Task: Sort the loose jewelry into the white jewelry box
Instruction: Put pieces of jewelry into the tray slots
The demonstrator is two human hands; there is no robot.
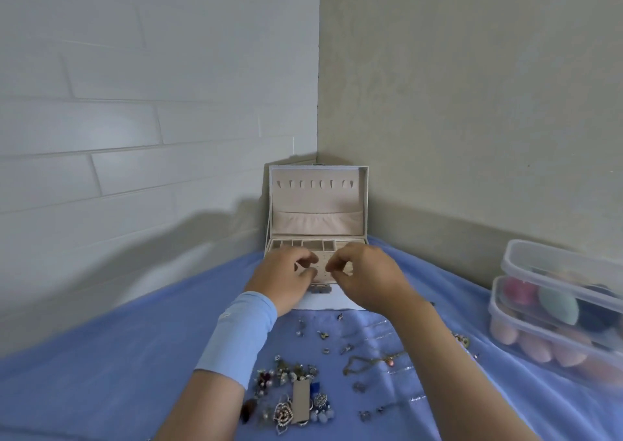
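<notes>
Blue-clothed surface (pixel 101 373) meets a white-brick wall (pixel 135 103) and a beige wall (pixel 472 86). At its far corner, left grip (pixel 286 280) and right grip (pixel 367 279) curl over the open white jewelry box (pixel 317 204); whether either pinches anything, cannot tell.

No legible text, label or number anywhere (everything too blurred)

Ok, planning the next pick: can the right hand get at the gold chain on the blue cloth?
Probably yes. The gold chain lies uncovered on the blue cloth beside the right forearm; the right hand need only draw back from the white jewelry box.
</notes>
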